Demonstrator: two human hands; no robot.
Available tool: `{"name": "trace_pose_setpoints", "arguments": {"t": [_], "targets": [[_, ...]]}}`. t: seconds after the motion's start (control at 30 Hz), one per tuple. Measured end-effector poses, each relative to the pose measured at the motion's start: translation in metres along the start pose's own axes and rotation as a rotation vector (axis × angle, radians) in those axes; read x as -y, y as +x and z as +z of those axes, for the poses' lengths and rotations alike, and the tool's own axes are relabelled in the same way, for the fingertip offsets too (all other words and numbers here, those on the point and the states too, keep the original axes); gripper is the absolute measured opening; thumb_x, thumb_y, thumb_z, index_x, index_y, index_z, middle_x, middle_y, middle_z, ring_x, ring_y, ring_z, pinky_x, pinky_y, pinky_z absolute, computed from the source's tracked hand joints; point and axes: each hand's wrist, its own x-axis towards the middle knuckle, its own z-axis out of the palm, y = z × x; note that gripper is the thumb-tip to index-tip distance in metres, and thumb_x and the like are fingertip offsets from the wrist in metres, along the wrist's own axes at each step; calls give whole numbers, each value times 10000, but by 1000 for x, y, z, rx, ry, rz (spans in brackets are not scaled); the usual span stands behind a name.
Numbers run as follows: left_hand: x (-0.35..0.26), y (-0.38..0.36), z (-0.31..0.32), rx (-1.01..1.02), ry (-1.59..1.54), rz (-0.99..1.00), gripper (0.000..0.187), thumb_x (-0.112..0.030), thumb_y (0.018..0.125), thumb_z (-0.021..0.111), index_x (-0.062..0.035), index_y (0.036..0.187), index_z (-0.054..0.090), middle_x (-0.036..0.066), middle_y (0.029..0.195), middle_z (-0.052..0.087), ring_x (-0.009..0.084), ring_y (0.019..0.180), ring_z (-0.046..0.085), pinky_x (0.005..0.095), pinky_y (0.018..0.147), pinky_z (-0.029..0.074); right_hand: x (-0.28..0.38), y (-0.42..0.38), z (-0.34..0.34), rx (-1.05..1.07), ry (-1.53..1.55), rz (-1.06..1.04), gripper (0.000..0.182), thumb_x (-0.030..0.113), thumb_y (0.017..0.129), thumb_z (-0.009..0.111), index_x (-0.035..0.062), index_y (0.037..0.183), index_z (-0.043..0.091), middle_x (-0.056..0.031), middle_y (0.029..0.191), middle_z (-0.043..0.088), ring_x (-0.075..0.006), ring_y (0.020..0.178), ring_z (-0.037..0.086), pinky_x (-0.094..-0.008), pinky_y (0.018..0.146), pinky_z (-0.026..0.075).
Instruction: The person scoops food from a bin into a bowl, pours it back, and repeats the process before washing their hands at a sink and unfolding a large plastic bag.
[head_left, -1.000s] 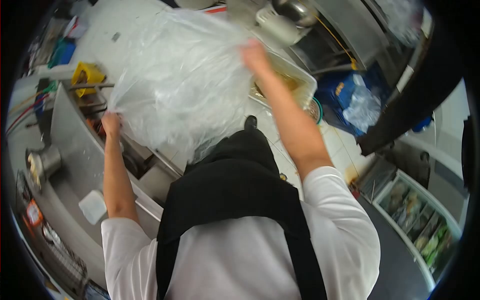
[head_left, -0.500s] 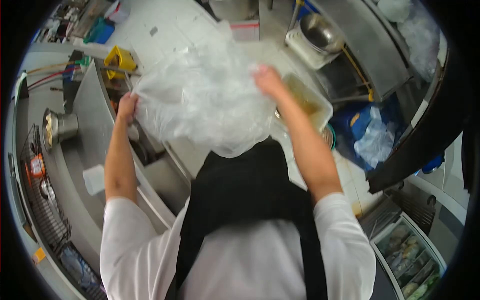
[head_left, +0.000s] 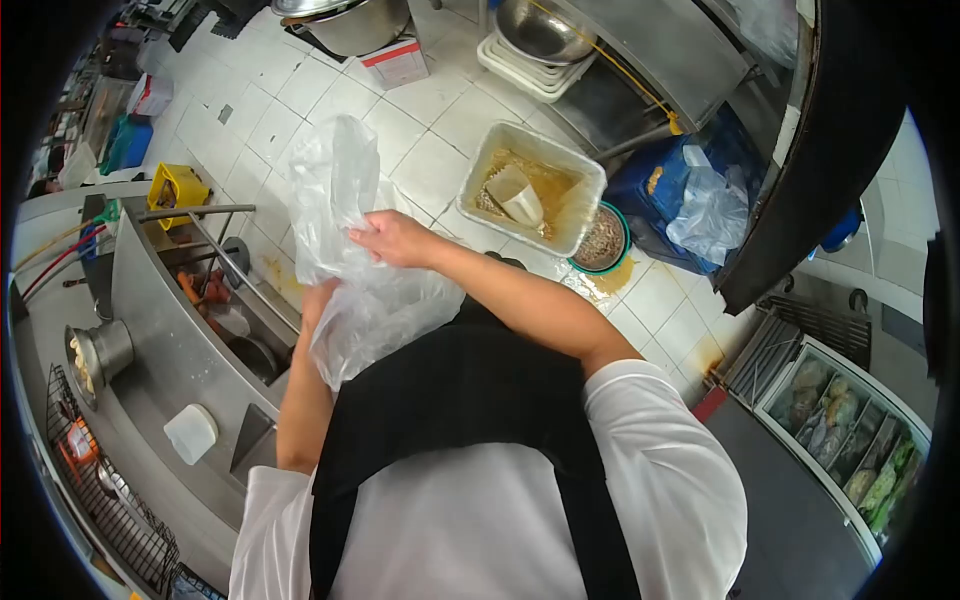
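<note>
A large, clear plastic bag (head_left: 335,195) hangs bunched in front of my black apron, its upper part standing up and its lower folds (head_left: 385,325) resting against the apron. My right hand (head_left: 395,238) is closed on the gathered middle of the bag, thumb and fingers pinching the film. Just below and to the left, my left hand (head_left: 318,300) is at the bag's side, closed on it; its fingers are mostly hidden behind the folds.
On the tiled floor stand a white tub (head_left: 480,165) of brownish liquid with a scoop in it and a green-rimmed basket (head_left: 602,240). A metal counter (head_left: 165,290) runs along the left, with a steel pot (head_left: 110,350). A blue bin (head_left: 640,190) stands right.
The bag was spread wide between my hands and is now gathered into a narrow bunch. My right hand moved left and my left hand moved right, close together. The view shifted.
</note>
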Motion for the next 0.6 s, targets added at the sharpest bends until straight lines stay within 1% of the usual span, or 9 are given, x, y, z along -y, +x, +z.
{"name": "trace_pose_setpoints", "arguments": {"t": [0.07, 0.13, 0.2, 0.23, 0.3, 0.4, 0.47, 0.53, 0.6], "targets": [[10, 22, -21, -14, 1015, 103, 375, -144, 749, 658, -72, 1115, 618, 139, 1097, 618, 320, 949, 599, 453, 856, 461, -9, 16, -11, -137, -38, -49, 265, 313, 906, 583, 50, 900, 621, -8, 644, 561, -105, 586, 526, -285, 556, 441], [25, 51, -95, -384, 546, -184, 222, -125, 788, 618, -50, 994, 654, 184, 901, 651, 360, 777, 614, 457, 703, 486, 5, 31, -56, -428, -48, -216, 245, 285, 903, 579, 45, 875, 622, 4, 636, 552, -85, 582, 503, -271, 553, 423], [-32, 44, -162, -740, -21, -17, 244, -167, 858, 569, 21, 990, 651, 99, 879, 654, 215, 763, 580, 352, 668, 465, 67, 19, -99, -569, 96, -222, 245, 255, 874, 571, 16, 882, 622, -112, 681, 614, -224, 589, 575, -353, 580, 455], [-62, 39, -196, -894, -269, 131, 283, -188, 893, 545, 57, 988, 650, 57, 868, 656, 142, 756, 562, 299, 651, 454, 88, 14, -113, -607, 59, -272, 232, 244, 872, 570, 18, 887, 618, -109, 672, 605, -226, 574, 560, -352, 568, 448], [-145, 19, -232, -991, -279, 98, 286, -183, 906, 535, 54, 1022, 644, 65, 886, 662, 140, 768, 570, 294, 679, 453, 127, 10, -130, -646, 0, -367, 208, 226, 867, 566, 25, 894, 610, -112, 661, 595, -241, 560, 549, -360, 555, 441], [-222, 3, -228, -1057, -350, 373, 281, -184, 902, 545, 52, 1017, 645, 73, 904, 663, 134, 762, 563, 292, 682, 449, 157, 2, -120, -677, -77, -505, 167, 199, 868, 560, 40, 889, 606, -115, 657, 593, -246, 562, 550, -363, 549, 437], [-192, 33, -207, -966, -184, 390, 279, -134, 892, 520, 51, 1077, 618, 100, 836, 651, 196, 711, 567, 311, 684, 452, 154, 10, -101, -770, -162, -596, 127, 174, 884, 565, 56, 876, 610, -99, 660, 592, -205, 567, 535, -336, 546, 429], [-31, 122, -124, -688, 252, 158, 222, -145, 865, 529, 15, 1006, 589, 148, 894, 632, 300, 821, 573, 410, 729, 448, 70, 47, -71, -735, -475, -536, 112, 131, 865, 510, 56, 867, 593, -165, 798, 628, -331, 666, 583, -422, 608, 467], [61, 164, -60, -163, 761, 22, 205, -166, 857, 542, -9, 984, 581, 157, 895, 626, 326, 819, 574, 443, 712, 449, -65, 74, -47, -94, -725, 119, 191, 176, 845, 480, 38, 898, 600, -182, 957, 635, -392, 849, 603, -482, 743, 486]]}}
